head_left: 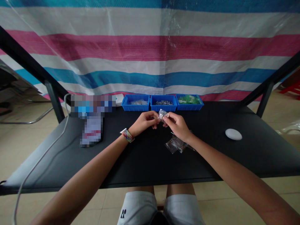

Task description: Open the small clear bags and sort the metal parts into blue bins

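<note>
Near edge of the desk (140, 168): bare but for one pale cable (44, 150) running down the left side. Farther in, under and beside the right forearm, a loose pile of clear packets (177, 144); they overlap, count uncertain. One white oval object (233, 134) well apart to the right. Beyond the pile, two hands, raised in front of the trays, one small clear packet (161, 114) between their fingertips. Left hand (144, 122) curled, thumb and fingertips pinched on its left edge; right hand (177, 123) likewise nearly closed, pinching its right side. Just past them, three blue trays (163, 108) in a row: clear packets in the left, metal pieces in the middle, green packets in the right. Behind everything, one striped sheet (161, 47).
</note>
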The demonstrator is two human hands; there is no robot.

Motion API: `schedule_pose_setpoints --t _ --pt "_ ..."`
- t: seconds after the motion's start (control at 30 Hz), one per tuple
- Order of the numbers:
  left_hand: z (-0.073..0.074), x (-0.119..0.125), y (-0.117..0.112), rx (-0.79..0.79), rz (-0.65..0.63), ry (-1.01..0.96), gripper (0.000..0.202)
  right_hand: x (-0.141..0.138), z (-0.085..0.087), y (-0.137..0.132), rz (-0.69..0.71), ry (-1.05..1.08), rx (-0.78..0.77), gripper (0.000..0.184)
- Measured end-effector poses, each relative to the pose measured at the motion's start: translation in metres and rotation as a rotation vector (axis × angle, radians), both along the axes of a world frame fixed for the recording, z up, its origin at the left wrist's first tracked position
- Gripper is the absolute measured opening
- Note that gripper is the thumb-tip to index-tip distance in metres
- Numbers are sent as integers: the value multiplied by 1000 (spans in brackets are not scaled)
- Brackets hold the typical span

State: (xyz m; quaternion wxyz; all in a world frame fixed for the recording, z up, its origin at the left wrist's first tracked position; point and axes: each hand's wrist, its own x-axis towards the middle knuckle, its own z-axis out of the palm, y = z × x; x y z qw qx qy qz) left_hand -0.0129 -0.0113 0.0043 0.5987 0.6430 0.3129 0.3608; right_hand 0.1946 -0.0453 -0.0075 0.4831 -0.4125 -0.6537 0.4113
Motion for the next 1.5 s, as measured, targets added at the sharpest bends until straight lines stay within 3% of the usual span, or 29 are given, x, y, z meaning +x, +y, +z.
schedule_pose_setpoints --t 0.2,0.4,0.83,1.1,1.5 --pt "-1 -1 1 51 4 41 33 -1 -1 -3 15 -140 77 23" --pt "-3 0 0 57 -6 37 36 -2 -1 -3 35 -127 56 14" --pt "2 1 -2 70 17 49 33 -2 -3 -2 -13 -68 63 18" --pt "0 1 -2 89 9 52 36 -4 -4 -2 24 105 -31 24" --pt "-2 3 -4 45 -35 25 39 -5 -2 -3 31 108 -35 28"
